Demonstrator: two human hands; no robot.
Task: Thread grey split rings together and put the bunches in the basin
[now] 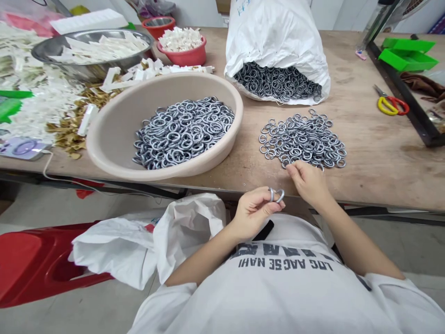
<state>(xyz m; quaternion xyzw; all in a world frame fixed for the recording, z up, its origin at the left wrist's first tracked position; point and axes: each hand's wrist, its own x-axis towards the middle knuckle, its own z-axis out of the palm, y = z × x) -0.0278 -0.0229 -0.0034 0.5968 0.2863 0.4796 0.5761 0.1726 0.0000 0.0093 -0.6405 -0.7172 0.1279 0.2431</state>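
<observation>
My left hand (pixel 255 211) is closed in front of the table edge. Its thumb and fingers grip two grey metal rings (pixel 277 195), which stand out at the fingertips. To the right of it, my right hand (pixel 309 182) reaches over the table edge, with its fingertips at the near side of a loose pile of grey rings (pixel 306 139). The fingers are curled together there, and whatever they pinch is hidden. One ring (pixel 285 163) lies right beside the right thumb tip. Many more rings (pixel 187 132) fill part of a large beige basin (pixel 114 139) on the left.
A white sack (pixel 274 37) spilling rings stands behind the pile. Scissors (pixel 392 104) and green trays (pixel 406 55) are at the right, by a black metal frame (pixel 413 106). White plastic parts, a steel bowl (pixel 93 69) and a red bowl (pixel 189 55) crowd the left. Below is a red stool (pixel 41 260).
</observation>
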